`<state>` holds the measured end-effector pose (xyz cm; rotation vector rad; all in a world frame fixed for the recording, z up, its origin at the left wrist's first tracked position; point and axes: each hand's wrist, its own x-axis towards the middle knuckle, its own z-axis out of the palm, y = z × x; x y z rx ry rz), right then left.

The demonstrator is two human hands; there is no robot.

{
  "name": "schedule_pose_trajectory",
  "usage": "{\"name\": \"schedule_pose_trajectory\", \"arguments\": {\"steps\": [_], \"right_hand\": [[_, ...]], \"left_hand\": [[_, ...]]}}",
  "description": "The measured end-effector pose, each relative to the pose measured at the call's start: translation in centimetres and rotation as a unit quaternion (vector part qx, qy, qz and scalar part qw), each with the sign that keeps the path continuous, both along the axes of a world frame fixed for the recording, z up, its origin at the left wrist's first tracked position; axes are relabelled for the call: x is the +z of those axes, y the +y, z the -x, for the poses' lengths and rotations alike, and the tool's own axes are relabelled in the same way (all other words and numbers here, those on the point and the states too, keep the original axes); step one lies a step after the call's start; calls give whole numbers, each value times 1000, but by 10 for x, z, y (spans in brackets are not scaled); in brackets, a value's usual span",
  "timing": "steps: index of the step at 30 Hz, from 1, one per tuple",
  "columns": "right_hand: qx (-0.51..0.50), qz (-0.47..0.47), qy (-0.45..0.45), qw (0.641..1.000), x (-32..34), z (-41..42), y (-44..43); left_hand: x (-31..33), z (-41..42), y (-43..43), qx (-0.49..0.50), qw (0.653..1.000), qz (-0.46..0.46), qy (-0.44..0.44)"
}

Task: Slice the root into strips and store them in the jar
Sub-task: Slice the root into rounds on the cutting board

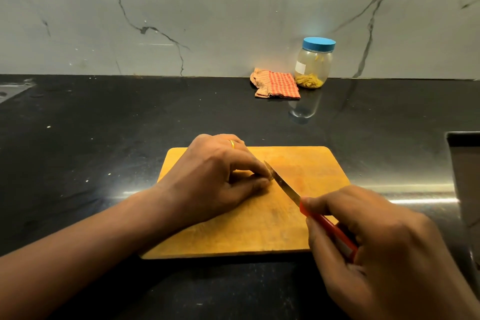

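My left hand [215, 179] pinches the root [271, 178] on the board [311, 163], mostly hidden under my fingers [255, 165]. My right hand [376, 241] grips the knife [285, 187] w/ blade just right of it. The jar [313, 65] is far back, lid on.

on the cutting board [311, 163] the left hand [218, 176] pinches a small root [271, 177]. the right hand [376, 241] at the board's near right corner grips a knife [285, 187], blade beside that root. the jar [313, 65] stands beyond the board.
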<state>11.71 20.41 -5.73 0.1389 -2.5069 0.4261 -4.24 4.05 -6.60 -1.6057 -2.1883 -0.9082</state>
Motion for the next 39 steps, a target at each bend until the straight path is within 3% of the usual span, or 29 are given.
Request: {"name": "schedule_pose_trajectory", "arguments": {"steps": [6, 12, 17, 26, 34, 39], "right_hand": [[17, -10, -57, 998, -1, 8, -1], [-7, -15, -12, 1000, -8, -11, -1], [-9, 30, 10, 999, -2, -16, 5], [-9, 101, -61, 993, 6, -18, 19], [-5, 50, -6, 999, 0, -36, -3], [13, 3, -18, 1000, 2, -36, -24]], "left_hand": [[-2, 2, -1, 3, 1000, 0, -11], [-3, 4, -3, 15, 1000, -13, -19], [0, 2, -6, 22, 1000, 8, -10], [1, 2, -8, 16, 1000, 22, -13], [6, 6, -9, 30, 999, -14, -7], [13, 10, -12, 29, 997, -9, -69]]}}
